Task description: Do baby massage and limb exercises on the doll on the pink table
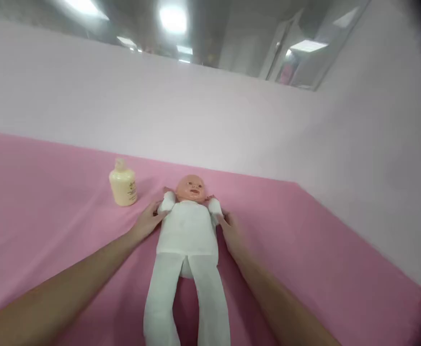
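A baby doll (pixel 187 228) in a white cloth body lies on its back, its bald head toward the wall and its legs toward me. Both its arms are bent up beside the head. My left hand (pixel 150 220) is closed round the doll's arm at the left of the picture, the thumb on top. At the other side my right hand (pixel 233 235) holds the opposite arm, with its fingers partly hidden behind the sleeve. A pale yellow bottle (pixel 123 185) stands upright to the left of the doll, apart from my left hand.
Pink cloth (pixel 286 230) covers the surface under the doll, with some creases at the left. A white wall (pixel 196 115) rises behind it and along the right. Above the wall, a glass pane (pixel 210 33) shows bright ceiling lights.
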A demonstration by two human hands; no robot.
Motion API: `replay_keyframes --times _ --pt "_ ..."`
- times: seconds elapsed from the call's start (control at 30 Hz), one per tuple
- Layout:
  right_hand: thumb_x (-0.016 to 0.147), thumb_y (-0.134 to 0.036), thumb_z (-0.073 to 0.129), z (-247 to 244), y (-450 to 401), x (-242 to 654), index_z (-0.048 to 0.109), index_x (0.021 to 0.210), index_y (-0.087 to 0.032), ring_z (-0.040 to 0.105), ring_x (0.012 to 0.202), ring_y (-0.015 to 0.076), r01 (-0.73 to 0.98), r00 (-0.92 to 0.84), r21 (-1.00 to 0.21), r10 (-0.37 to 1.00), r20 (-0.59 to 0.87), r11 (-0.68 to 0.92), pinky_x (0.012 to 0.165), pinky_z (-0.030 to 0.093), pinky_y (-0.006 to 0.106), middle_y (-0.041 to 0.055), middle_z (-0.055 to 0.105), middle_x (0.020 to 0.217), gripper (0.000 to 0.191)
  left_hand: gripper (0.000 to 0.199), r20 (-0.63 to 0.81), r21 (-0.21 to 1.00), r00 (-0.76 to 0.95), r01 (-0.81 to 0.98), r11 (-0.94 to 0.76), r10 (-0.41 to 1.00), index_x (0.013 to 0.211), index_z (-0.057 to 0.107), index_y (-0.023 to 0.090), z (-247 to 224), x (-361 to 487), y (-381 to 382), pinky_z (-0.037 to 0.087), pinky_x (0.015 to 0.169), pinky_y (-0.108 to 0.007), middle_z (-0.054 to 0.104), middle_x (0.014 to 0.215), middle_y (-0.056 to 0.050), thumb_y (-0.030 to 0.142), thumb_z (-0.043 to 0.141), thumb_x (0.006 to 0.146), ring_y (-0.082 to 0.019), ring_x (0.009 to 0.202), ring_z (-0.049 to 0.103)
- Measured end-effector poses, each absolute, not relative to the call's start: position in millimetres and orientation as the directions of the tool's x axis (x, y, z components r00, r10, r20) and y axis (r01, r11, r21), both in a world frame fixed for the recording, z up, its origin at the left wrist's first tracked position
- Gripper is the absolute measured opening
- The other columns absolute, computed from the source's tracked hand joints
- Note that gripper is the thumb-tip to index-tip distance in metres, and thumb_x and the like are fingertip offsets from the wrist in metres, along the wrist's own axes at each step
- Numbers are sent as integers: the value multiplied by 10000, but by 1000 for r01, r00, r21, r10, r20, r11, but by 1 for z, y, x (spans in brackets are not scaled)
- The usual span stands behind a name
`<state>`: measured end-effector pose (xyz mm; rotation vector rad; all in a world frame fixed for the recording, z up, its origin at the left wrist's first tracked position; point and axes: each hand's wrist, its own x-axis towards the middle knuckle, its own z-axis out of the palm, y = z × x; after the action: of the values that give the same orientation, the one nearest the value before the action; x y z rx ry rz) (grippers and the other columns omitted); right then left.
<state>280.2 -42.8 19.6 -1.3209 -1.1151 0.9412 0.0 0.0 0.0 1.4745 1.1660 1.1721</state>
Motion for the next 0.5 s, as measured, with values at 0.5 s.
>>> replay_keyframes --times 0.5 --pt "582 -188 701 10 -33 282 567 747 -227 578 749 152 -212 279 -963 955 104 167 724 456 290 -31 644 774 216 479 62 951 82 -307 -33 995 942 655 172 -2 0 3 512 747 -329 739 814 -20 174 848 504 -204 761 684"
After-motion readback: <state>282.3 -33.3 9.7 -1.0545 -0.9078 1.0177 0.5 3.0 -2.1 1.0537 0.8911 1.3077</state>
